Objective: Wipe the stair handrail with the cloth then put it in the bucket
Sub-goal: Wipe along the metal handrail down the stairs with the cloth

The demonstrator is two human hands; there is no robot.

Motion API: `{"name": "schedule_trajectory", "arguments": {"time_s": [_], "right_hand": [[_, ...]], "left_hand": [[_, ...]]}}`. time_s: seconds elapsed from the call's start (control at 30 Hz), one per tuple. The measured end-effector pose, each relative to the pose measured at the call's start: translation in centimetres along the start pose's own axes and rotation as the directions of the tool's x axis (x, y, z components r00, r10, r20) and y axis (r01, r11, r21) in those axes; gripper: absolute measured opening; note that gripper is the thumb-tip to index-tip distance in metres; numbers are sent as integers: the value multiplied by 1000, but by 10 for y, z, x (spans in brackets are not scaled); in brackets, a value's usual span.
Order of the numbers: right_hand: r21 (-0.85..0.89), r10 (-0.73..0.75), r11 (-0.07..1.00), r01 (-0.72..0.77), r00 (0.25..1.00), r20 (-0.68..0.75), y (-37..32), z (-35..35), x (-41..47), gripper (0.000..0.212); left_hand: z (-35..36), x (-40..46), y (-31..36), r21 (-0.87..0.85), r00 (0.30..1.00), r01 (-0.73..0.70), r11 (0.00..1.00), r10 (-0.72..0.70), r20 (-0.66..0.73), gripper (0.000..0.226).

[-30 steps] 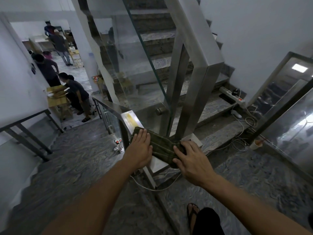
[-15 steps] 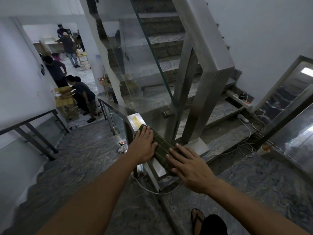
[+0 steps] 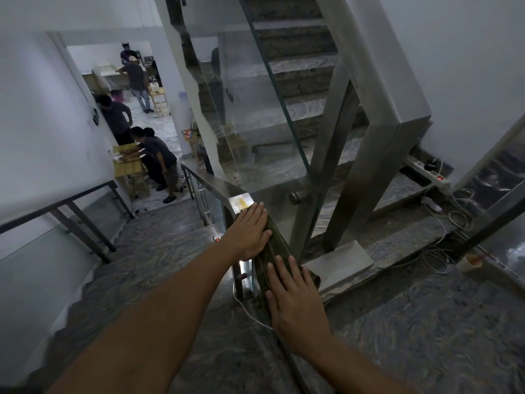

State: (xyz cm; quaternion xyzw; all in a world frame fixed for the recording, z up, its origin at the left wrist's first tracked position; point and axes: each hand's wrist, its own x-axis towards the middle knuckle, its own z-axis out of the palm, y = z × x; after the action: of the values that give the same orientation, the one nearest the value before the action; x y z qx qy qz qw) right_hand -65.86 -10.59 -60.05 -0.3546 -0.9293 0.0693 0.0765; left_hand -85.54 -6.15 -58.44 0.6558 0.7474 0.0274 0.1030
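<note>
Head view: the cloth (image 3: 277, 248) is lying folded along the top of the handrail (image 3: 224, 186), draping over its near edge. The left hand (image 3: 251, 233) is pressing flat on the cloth's far end, fingers together and extended. The right hand (image 3: 292, 294) is lying flat on its near end, fingers slightly spread. A glass panel (image 3: 255, 123) is rising just beside the rail; open steps (image 3: 147, 251) are lying left.

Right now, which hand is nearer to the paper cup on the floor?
Right. The right hand lies flat on the green cloth, on the side towards the paper cup. The left hand presses the cloth further up the handrail, farther away.
</note>
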Motion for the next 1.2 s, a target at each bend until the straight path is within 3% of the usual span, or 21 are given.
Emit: {"name": "schedule_trajectory", "arguments": {"time_s": [0.37,0.6,0.7,0.8,0.93,1.2], "right_hand": [[-7,80,997,-80,996,43,-13,4,44,53],[74,18,997,-22,998,59,-11,7,73,60],[130,-22,991,-1,985,172,-8,-2,80,69],[86,-18,996,-1,977,212,-8,-4,71,60],[-67,-33,997,43,989,141,-4,-3,41,57],[-105,-179,977,185,982,60,24,-3,-21,54]], "left_hand": [[-5,30,-25,-18,997,61,998,-61,-45,61],[-14,49,-45,-63,994,104,993,-105,-8,62],[-16,52,-47,-89,994,96,991,-100,-45,60],[-10,46,-43,-91,991,99,991,-107,-82,60],[3,23,-28,-74,991,103,992,-109,-80,62],[24,-27,19,-142,980,87,986,-111,-168,68]]}}
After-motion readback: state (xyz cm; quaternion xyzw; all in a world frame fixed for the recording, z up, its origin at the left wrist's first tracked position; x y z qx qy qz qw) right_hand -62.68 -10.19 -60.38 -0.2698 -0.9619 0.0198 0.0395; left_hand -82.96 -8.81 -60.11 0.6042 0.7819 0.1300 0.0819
